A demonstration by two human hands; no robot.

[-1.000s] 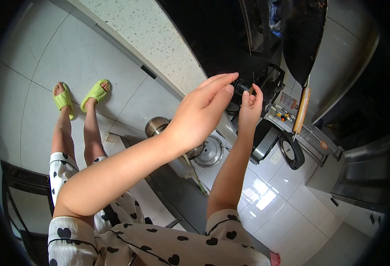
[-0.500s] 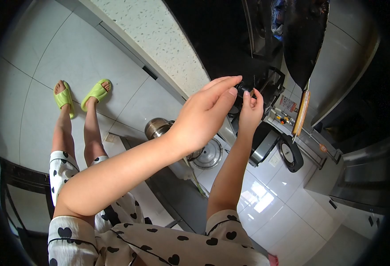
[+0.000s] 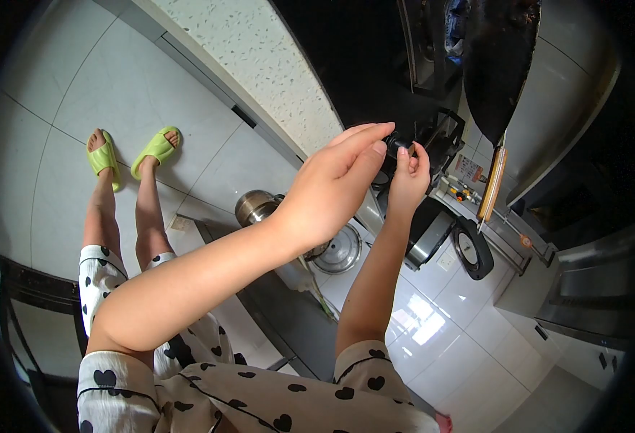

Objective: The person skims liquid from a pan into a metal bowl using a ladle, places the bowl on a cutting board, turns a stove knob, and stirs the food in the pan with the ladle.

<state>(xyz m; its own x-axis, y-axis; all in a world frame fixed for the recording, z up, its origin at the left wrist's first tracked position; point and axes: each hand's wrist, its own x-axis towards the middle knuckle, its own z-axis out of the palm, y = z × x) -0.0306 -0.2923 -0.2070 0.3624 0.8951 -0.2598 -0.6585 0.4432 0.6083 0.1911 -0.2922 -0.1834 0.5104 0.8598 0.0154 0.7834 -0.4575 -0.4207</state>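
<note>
My left hand [image 3: 339, 177] reaches in from the lower left, its fingers pressed together and curved, the thumb lying close beside the index finger. Just past its fingertips sits a small black object [image 3: 398, 142], mostly hidden by the hand. On the other side of that object is my right hand [image 3: 409, 180], smaller in view, with thumb and index finger pinched together right at it. I cannot tell what the object is. Behind both hands lies the black stove top [image 3: 368, 94], with a dark pan support [image 3: 447, 133] close to the right fingers.
A dark pan [image 3: 501, 65] with a wooden handle [image 3: 492, 189] is at the upper right. A speckled white counter [image 3: 259, 65] runs along the stove. Beyond my forearms are a metal pot [image 3: 254, 208], a round metal lid [image 3: 342, 250] and a black-and-silver appliance [image 3: 429, 231] with its lid raised.
</note>
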